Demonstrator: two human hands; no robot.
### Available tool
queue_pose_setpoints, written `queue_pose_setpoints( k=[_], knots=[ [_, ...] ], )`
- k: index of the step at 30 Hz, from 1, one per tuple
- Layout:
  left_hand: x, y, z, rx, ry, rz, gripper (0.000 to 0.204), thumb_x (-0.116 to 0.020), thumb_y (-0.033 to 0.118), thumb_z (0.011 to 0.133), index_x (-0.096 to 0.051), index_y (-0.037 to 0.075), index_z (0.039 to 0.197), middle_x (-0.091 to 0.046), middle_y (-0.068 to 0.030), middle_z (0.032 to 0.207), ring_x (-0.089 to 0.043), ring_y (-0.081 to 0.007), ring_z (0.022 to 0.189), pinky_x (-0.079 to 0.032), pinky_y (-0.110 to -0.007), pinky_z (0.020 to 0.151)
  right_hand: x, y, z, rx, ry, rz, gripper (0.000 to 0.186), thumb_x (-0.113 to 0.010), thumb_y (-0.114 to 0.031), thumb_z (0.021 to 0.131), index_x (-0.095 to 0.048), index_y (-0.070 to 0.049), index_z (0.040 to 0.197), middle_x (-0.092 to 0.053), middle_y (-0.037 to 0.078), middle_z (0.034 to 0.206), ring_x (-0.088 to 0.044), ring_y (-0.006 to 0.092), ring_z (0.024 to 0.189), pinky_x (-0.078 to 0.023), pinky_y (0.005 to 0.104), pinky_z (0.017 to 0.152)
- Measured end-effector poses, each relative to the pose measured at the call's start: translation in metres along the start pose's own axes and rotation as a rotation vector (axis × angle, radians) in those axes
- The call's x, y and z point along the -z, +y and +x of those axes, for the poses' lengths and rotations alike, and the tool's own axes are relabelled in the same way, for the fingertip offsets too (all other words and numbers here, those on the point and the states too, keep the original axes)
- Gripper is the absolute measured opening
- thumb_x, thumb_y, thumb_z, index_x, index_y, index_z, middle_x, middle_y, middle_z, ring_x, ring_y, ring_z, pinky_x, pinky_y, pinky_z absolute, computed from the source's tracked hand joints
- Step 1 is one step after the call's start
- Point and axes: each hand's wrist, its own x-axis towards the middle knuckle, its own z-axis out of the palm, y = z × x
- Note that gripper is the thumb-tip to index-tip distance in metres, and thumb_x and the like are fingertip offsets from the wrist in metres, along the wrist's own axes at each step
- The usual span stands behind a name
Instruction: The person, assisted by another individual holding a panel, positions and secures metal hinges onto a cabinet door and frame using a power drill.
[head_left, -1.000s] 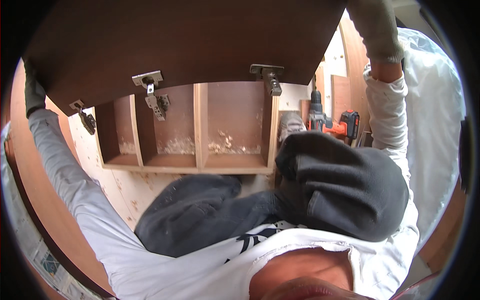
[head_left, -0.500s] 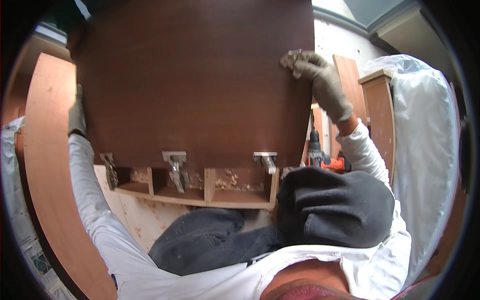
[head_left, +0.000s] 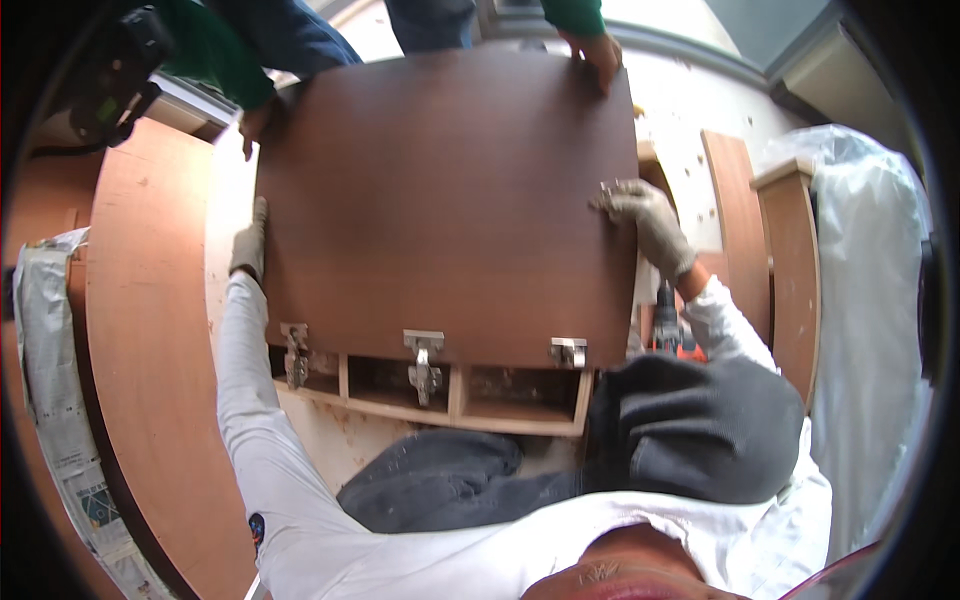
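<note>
A dark brown wooden panel (head_left: 450, 190) with metal hinges along its near edge (head_left: 423, 365) lies over a light wooden box with compartments (head_left: 515, 420). My gloved left hand (head_left: 250, 240) grips the panel's left edge. My gloved right hand (head_left: 648, 222) grips its right edge, fingers over another metal fitting (head_left: 606, 195). At the far edge, a co-worker's hands (head_left: 597, 62) (head_left: 258, 122), in green sleeves, also touch the panel. A drill (head_left: 666, 325) stands beside the box, behind my dark-trousered right knee.
A long pale board (head_left: 150, 330) and a wrapped bundle (head_left: 55, 370) lie on the left, a black object (head_left: 105, 85) at upper left. Narrow boards (head_left: 730, 190), a wooden unit (head_left: 790, 250) and a plastic-covered object (head_left: 865, 320) line the right side. A window frame (head_left: 770, 70) edges the back.
The panel has tipped away from me and lowered, bringing the co-worker into view. My right hand has moved from high on the edge onto the fitting there.
</note>
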Motion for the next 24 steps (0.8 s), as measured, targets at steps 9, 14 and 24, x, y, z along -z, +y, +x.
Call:
queue_pose_setpoints(
  k=[9, 14, 24],
  knots=[
    [-0.018, -0.071, 0.044, 0.163, -0.073, -0.373, 0.080, -0.080, 0.057, 0.085, -0.065, -0.006, 0.132, -0.066, -0.0136, 0.133, -0.061, -0.0211, 0.119, -0.048, -0.033, 0.103, -0.007, 0.008, 0.014, -0.025, -0.092, 0.083, 0.019, -0.061, -0.005, 0.094, -0.073, 0.004, 0.106, -0.073, 0.007, 0.102, -0.061, 0.0146, 0.089, -0.049, 0.0265, 0.087],
    [0.018, -0.035, 0.047, 0.129, -0.212, 0.240, 0.064, -0.071, 0.053, 0.092, -0.067, 0.005, 0.133, -0.070, -0.0100, 0.126, -0.066, -0.0186, 0.114, -0.052, -0.035, 0.096, -0.016, -0.008, -0.001, -0.059, -0.073, -0.037, 0.020, -0.063, -0.008, 0.093, -0.074, 0.003, 0.107, -0.074, 0.008, 0.100, -0.066, 0.0150, 0.096, -0.051, 0.0258, 0.091],
    [-0.015, 0.189, -0.280, -0.453, -0.643, 0.298, 0.046, -0.069, 0.027, 0.092, -0.066, 0.001, 0.131, -0.073, -0.0193, 0.119, -0.070, -0.0304, 0.110, -0.054, -0.037, 0.099, -0.025, -0.007, -0.023, -0.074, -0.158, 0.022, 0.038, -0.060, -0.012, 0.101, -0.060, -0.003, 0.138, -0.071, 0.013, 0.104, -0.065, 0.0144, 0.082, -0.052, 0.0251, 0.072]
  ],
)
